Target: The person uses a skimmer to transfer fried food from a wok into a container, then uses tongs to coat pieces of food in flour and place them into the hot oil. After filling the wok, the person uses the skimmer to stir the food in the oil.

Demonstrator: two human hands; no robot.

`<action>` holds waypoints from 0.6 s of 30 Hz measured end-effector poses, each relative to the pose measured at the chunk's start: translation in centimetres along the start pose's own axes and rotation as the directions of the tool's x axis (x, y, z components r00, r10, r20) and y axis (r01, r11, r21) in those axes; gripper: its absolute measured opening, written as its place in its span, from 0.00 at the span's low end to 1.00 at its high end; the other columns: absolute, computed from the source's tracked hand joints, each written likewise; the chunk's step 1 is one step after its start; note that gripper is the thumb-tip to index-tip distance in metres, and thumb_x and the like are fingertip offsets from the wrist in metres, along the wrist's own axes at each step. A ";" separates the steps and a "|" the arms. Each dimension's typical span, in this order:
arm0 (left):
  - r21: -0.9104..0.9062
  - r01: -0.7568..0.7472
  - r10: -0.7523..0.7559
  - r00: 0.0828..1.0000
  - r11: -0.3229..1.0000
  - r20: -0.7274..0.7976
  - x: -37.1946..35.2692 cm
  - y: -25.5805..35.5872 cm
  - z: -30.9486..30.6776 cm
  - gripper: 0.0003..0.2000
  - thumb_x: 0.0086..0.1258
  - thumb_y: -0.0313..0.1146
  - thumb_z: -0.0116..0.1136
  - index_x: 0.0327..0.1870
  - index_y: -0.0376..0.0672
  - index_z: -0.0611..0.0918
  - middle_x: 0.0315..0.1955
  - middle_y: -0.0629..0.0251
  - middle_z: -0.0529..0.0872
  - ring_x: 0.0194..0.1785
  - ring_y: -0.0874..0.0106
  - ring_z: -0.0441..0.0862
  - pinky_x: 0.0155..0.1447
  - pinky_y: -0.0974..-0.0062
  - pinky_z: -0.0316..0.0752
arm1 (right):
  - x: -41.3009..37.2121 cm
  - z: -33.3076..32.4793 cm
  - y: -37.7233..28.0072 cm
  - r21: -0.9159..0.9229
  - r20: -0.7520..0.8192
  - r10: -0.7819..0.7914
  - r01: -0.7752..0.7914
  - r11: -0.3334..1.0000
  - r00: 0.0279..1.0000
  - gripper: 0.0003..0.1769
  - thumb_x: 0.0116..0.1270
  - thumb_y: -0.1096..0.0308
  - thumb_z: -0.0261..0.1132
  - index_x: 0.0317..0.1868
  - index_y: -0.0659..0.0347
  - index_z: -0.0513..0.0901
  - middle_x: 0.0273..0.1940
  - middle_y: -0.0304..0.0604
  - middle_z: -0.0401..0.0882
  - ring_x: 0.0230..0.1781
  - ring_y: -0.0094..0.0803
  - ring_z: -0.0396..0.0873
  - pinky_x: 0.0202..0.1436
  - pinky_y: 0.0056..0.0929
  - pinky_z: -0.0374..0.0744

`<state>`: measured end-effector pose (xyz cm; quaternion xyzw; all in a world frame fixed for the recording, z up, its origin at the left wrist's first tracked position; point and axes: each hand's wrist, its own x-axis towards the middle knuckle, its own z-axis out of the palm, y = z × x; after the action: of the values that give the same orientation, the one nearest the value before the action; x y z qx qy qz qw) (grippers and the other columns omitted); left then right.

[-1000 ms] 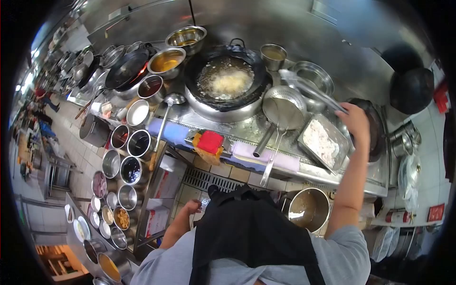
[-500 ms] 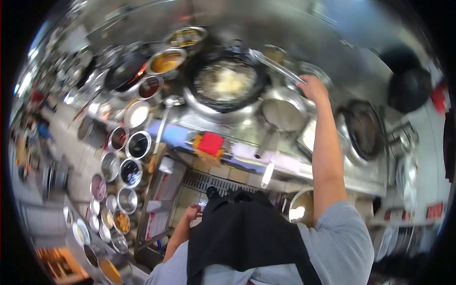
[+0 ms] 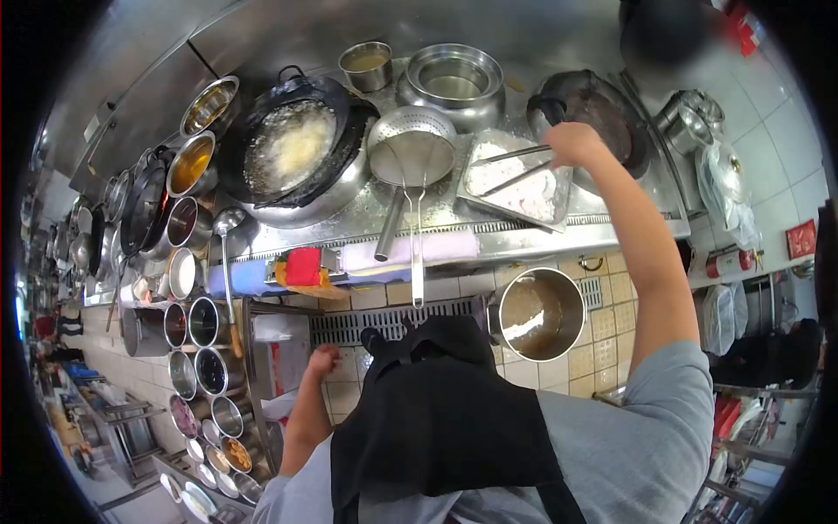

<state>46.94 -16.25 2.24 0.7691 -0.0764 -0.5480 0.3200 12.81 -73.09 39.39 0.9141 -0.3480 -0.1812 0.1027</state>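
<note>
My right hand (image 3: 573, 144) is closed around metal tongs (image 3: 513, 155). Their two arms are apart and reach left over a square metal tray (image 3: 515, 217) that holds a white, powdery-looking heap (image 3: 532, 194). Whether anything is between the tong tips I cannot make out. Down at my side, my left hand (image 3: 326, 360) hangs with its fingers curled and nothing visible in them. In the black wok (image 3: 229, 166) at the left, a pale yellow mass (image 3: 301, 148) sits in bubbling oil.
Two strainers, one a perforated skimmer (image 3: 410, 127), rest left of the tray. Behind stand a steel pot (image 3: 454, 83) and a small container (image 3: 367, 65). A ladle (image 3: 229, 220) lies by several sauce pots. A large pot (image 3: 541, 314) stands below the counter's edge; another wok (image 3: 602, 122) is at right.
My right hand has brought the tongs from beside the frying wok to the right, over the tray. The view has swung right. My left hand stays low at my side.
</note>
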 end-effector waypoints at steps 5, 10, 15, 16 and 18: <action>-0.028 -0.027 0.025 0.999 0.999 -0.039 -3.6 6.3 5.0 0.12 0.62 0.34 0.52 0.46 0.44 0.75 0.30 0.68 0.81 0.24 0.75 0.77 0.23 0.80 0.65 | 1.8 3.6 1.1 0.034 0.110 -0.038 0.034 0.999 0.993 0.21 0.48 0.56 0.71 0.40 0.59 0.82 0.41 0.46 0.82 0.43 0.41 0.80 0.43 0.37 0.78; 0.024 -0.020 0.018 0.997 1.000 0.069 -4.1 3.9 8.3 0.13 0.62 0.37 0.53 0.47 0.46 0.76 0.32 0.67 0.82 0.26 0.76 0.78 0.25 0.80 0.67 | -3.6 3.0 6.5 0.090 -0.010 0.031 -0.030 0.995 0.999 0.18 0.49 0.58 0.69 0.42 0.51 0.83 0.41 0.43 0.81 0.43 0.41 0.79 0.45 0.38 0.77; 0.039 0.162 -0.164 0.984 0.986 0.065 -5.1 -2.5 8.0 0.14 0.62 0.38 0.51 0.46 0.43 0.76 0.32 0.65 0.82 0.25 0.75 0.78 0.22 0.79 0.65 | -10.1 3.5 9.3 0.283 -0.071 0.281 -0.250 0.926 0.957 0.22 0.50 0.58 0.68 0.47 0.51 0.81 0.45 0.44 0.79 0.47 0.43 0.77 0.50 0.37 0.75; 0.031 0.159 -0.161 0.985 0.987 0.069 -5.3 -3.2 8.0 0.14 0.62 0.38 0.51 0.46 0.43 0.76 0.32 0.65 0.82 0.25 0.75 0.78 0.22 0.79 0.65 | -10.7 3.1 9.2 0.369 -0.011 0.356 -0.327 0.870 0.934 0.23 0.50 0.59 0.68 0.49 0.54 0.80 0.48 0.45 0.78 0.49 0.44 0.76 0.53 0.36 0.74; 0.020 0.217 -0.218 0.975 0.976 0.053 -6.1 -4.1 7.7 0.14 0.62 0.37 0.48 0.46 0.43 0.76 0.32 0.65 0.82 0.26 0.74 0.79 0.21 0.79 0.64 | -10.2 5.4 9.8 0.386 0.043 0.367 -0.354 0.852 0.929 0.24 0.50 0.59 0.68 0.50 0.54 0.79 0.49 0.46 0.78 0.50 0.44 0.75 0.53 0.36 0.74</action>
<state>36.75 -13.29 3.22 0.7597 -0.0046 -0.6001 0.2504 -2.31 -73.74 40.16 0.8375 -0.5400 -0.0718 -0.0421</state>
